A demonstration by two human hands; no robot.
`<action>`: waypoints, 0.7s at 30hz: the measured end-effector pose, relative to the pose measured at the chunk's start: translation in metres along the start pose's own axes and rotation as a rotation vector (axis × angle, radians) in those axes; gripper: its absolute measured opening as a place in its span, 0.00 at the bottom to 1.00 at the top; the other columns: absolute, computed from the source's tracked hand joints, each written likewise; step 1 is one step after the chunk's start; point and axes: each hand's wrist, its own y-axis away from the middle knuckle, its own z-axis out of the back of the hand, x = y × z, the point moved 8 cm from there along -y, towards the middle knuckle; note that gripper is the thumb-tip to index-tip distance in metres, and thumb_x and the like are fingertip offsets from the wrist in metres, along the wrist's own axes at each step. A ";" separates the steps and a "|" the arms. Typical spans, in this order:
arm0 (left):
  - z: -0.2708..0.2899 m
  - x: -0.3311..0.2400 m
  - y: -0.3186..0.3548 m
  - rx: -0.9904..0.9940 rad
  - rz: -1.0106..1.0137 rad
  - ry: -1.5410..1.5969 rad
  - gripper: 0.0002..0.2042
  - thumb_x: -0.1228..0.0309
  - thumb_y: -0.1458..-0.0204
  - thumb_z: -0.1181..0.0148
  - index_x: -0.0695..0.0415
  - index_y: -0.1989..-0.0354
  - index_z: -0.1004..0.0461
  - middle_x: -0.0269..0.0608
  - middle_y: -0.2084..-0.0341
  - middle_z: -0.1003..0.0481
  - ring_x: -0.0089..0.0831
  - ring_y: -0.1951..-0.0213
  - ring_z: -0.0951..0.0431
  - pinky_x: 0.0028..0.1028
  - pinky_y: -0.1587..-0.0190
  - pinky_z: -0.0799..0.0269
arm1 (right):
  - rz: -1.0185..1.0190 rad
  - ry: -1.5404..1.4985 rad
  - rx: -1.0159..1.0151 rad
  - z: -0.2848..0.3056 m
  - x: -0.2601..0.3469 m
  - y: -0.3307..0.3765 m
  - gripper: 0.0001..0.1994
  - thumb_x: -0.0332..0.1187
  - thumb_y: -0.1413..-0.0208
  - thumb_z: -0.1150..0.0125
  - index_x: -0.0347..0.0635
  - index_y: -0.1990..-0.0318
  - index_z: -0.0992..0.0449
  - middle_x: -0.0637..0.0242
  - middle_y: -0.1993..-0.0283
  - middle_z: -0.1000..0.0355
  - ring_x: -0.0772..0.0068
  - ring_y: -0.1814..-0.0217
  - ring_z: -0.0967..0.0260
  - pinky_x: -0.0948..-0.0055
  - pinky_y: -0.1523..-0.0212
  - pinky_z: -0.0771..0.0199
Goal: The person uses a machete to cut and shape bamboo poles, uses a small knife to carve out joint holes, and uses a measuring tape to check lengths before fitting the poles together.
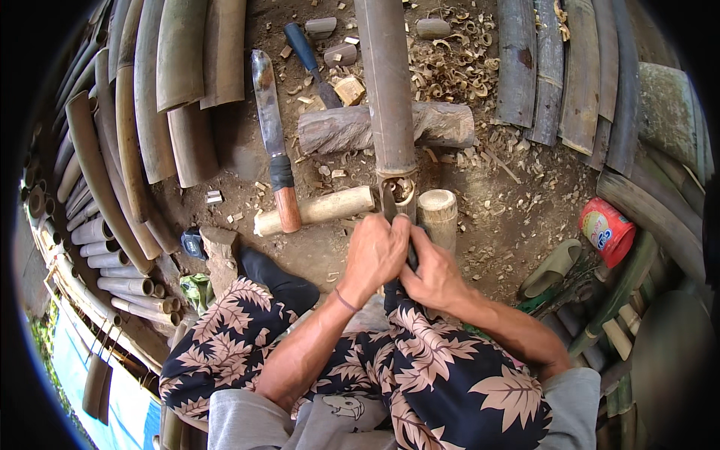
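Note:
A long brown bamboo pole (386, 97) points toward me, its near end cut open with a notch that holds pale shavings. Into that opening reaches the dark narrow blade of a knife (388, 201). My left hand (376, 253) is closed around the blade side, close to the bamboo's end. Just beside it, my right hand (433, 274) is wrapped round the dark handle end, which is mostly hidden by the fingers. The pole rests across a rough log (446, 125). A short upright wooden post (437, 214) stands right of the pole's end.
Left of the pole lie a large knife (268, 112) with a wooden handle, a blue-handled chisel (301, 49) and a pale bamboo stick (322, 211). Bamboo pieces (182, 52) line both sides. Curled shavings (469, 52) cover the dirt. A red packet (606, 231) and a sandal (551, 268) lie right.

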 end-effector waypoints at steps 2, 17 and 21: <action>-0.025 0.013 0.009 0.048 0.106 0.448 0.20 0.60 0.36 0.52 0.67 0.64 0.22 0.48 0.82 0.26 0.40 0.81 0.27 0.37 0.75 0.31 | 0.045 0.236 0.144 0.032 0.015 -0.001 0.24 0.30 0.49 0.43 0.33 0.43 0.37 0.37 0.55 0.27 0.38 0.59 0.24 0.51 0.60 0.21; -0.078 0.036 0.015 0.169 0.482 1.130 0.20 0.58 0.35 0.51 0.63 0.49 0.23 0.37 0.82 0.26 0.25 0.82 0.30 0.25 0.75 0.33 | -0.066 0.492 0.499 0.040 0.003 -0.027 0.17 0.29 0.51 0.40 0.35 0.52 0.32 0.48 0.78 0.26 0.39 0.74 0.26 0.51 0.72 0.25; -0.036 0.036 0.024 0.051 0.290 0.621 0.21 0.56 0.35 0.50 0.63 0.55 0.19 0.38 0.82 0.24 0.22 0.83 0.28 0.24 0.80 0.33 | 0.148 0.227 0.156 0.017 0.023 -0.003 0.26 0.29 0.52 0.36 0.32 0.45 0.36 0.45 0.71 0.25 0.40 0.73 0.25 0.50 0.72 0.24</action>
